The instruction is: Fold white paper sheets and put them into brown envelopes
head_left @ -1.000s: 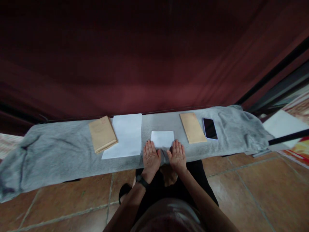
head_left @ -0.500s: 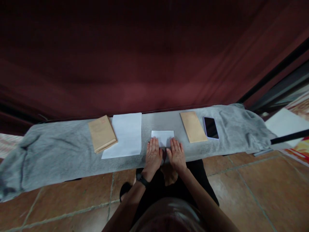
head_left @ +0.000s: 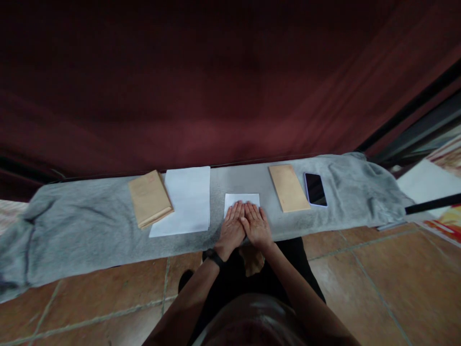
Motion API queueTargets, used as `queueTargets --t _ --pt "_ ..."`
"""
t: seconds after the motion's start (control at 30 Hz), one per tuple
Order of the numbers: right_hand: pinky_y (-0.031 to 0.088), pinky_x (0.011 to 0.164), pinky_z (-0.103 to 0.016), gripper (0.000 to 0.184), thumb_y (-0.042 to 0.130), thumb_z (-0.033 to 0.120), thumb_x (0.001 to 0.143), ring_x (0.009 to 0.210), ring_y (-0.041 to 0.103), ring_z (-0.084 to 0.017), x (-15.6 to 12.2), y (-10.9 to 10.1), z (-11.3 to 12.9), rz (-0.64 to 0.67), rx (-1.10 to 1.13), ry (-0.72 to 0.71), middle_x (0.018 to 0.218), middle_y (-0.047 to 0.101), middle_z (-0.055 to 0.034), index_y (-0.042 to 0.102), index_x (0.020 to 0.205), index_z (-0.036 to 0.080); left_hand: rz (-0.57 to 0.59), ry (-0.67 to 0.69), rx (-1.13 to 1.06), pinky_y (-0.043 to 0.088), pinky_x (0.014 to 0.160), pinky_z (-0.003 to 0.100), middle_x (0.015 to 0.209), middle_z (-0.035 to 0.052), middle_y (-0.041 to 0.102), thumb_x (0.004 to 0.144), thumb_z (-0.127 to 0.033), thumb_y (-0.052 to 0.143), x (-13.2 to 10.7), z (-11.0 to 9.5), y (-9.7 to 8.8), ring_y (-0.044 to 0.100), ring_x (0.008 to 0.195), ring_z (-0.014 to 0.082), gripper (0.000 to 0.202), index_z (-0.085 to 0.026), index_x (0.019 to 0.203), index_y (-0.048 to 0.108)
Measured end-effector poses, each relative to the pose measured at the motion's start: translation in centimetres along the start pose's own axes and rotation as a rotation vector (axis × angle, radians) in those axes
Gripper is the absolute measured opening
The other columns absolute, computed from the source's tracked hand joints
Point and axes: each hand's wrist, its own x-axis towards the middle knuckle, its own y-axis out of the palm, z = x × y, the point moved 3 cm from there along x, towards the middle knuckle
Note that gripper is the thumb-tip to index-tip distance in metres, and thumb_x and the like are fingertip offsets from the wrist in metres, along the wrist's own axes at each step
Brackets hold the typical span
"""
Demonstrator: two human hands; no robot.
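A small folded white sheet of paper (head_left: 242,197) lies on the grey cloth in front of me, its near part covered by both hands. My left hand (head_left: 233,228) rests flat on it, fingers stretched out and pointing away from me. Beside it my right hand (head_left: 258,228) also presses flat on the paper, its thumb against the left hand. Neither hand grips anything. Left of the hands lie larger white sheets (head_left: 189,199), with a stack of brown envelopes (head_left: 149,197) overlapping their left side. To the right lies a single brown envelope (head_left: 288,188).
A phone (head_left: 315,189) with a dark screen lies right of the single envelope. The long narrow surface is covered by a grey cloth (head_left: 90,216), rumpled at both ends. Behind it hangs a dark red curtain-like sheet (head_left: 216,96). Tiled floor (head_left: 118,298) shows below.
My hands have slid inward from the two sides of the folded paper until they touch at its middle. The envelopes, large sheets and phone stay where they were.
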Motion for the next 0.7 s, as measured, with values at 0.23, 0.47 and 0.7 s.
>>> queueTargets --t 0.23,0.47,0.7 --pt "0.021 0.123 -0.052 0.058 0.025 0.043 0.109 0.151 0.034 -0.029 0.3 0.1 0.0 -0.02 -0.036 0.049 0.159 0.042 -0.0137 0.041 0.155 0.012 0.018 -0.085 -0.002 0.022 0.127 0.046 0.166 0.0166 0.029 0.099 -0.017 0.031 0.5 0.4 1.0 0.019 0.156 0.0261 0.061 -0.006 0.159 0.028" --pt "0.022 0.123 -0.051 0.063 0.024 0.045 0.109 0.15 0.035 -0.03 0.3 0.5 -0.1 -0.072 -0.063 0.101 0.159 0.041 -0.0191 0.039 0.154 0.004 -0.032 -0.171 -0.016 0.023 0.126 0.048 0.166 0.0198 0.027 0.099 -0.018 0.029 0.5 0.6 1.5 0.019 0.156 0.0274 0.06 -0.002 0.158 0.028" --pt "0.022 0.122 -0.053 0.067 0.025 0.048 0.108 0.15 0.034 -0.032 0.1 1.1 -0.8 -0.103 -0.078 0.152 0.159 0.038 -0.023 0.036 0.156 0.002 -0.085 -0.273 -0.029 0.025 0.125 0.049 0.164 0.0214 0.029 0.1 -0.023 0.032 0.4 0.8 1.4 0.019 0.156 0.0281 0.061 0.0 0.156 0.031"
